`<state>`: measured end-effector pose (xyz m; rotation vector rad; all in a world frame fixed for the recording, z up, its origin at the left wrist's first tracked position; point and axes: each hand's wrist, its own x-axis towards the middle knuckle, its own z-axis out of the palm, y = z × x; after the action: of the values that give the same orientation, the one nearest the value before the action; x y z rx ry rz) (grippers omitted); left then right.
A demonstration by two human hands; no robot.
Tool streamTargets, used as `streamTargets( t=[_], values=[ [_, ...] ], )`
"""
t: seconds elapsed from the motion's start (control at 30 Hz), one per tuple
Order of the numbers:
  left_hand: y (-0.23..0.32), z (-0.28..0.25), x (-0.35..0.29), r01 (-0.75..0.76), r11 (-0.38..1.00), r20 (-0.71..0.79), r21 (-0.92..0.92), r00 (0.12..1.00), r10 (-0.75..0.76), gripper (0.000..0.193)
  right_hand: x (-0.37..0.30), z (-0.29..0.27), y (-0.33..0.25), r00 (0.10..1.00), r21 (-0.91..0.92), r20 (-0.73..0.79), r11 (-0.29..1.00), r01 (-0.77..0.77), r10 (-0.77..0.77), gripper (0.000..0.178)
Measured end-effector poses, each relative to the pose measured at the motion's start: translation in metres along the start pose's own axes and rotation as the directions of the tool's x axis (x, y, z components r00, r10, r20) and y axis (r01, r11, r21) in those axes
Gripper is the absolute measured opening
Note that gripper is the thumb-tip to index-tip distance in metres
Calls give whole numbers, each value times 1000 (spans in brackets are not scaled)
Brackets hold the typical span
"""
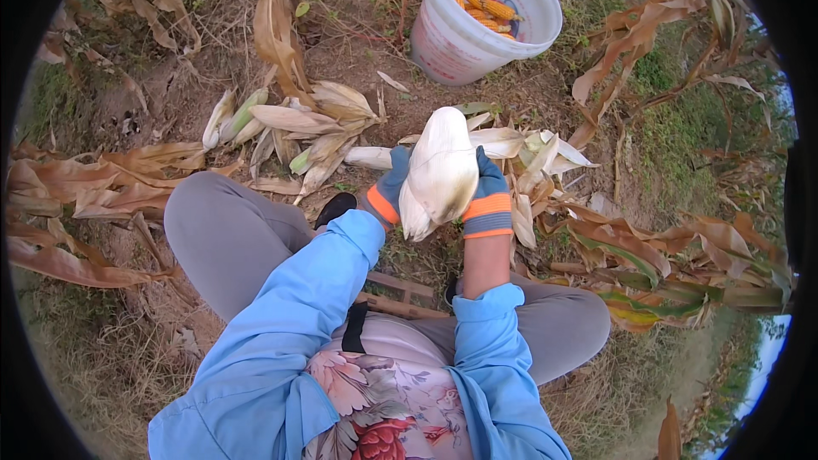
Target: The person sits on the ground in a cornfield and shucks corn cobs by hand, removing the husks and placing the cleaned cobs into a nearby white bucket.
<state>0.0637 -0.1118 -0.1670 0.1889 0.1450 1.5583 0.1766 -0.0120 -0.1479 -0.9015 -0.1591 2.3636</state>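
Creamy white, the husk-wrapped corn ear (441, 162) catches my eye first, held up between the hands of the seated person (409, 345), over the ground just in front of the body. The blue-gloved left hand (392, 183), banded orange at the wrist, grips its left side; the right hand (489, 192), gloved to match with orange and grey bands, clasps the other. From here the ear hides most of their fingers, so I can't tell how they curl. Farther out, a white bucket (452, 49) stands on brown soil (351, 61), bare yellow-orange cobs (488, 13) inside. Dry husks (319, 128) lie heaped to the left, loose husks (545, 158) to the right, near brown leaves (643, 238).
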Motion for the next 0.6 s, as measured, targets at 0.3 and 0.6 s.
streamTargets(
  t=[0.3,0.6],
  values=[
    [-1,12,3,81,897,-60,434,996,-61,90,-30,13,-44,945,-130,154,942,308,-288,42],
    [-2,3,3,146,989,-158,22,977,-141,80,-3,-15,-28,792,-592,178,580,560,-584,42]
  ],
)
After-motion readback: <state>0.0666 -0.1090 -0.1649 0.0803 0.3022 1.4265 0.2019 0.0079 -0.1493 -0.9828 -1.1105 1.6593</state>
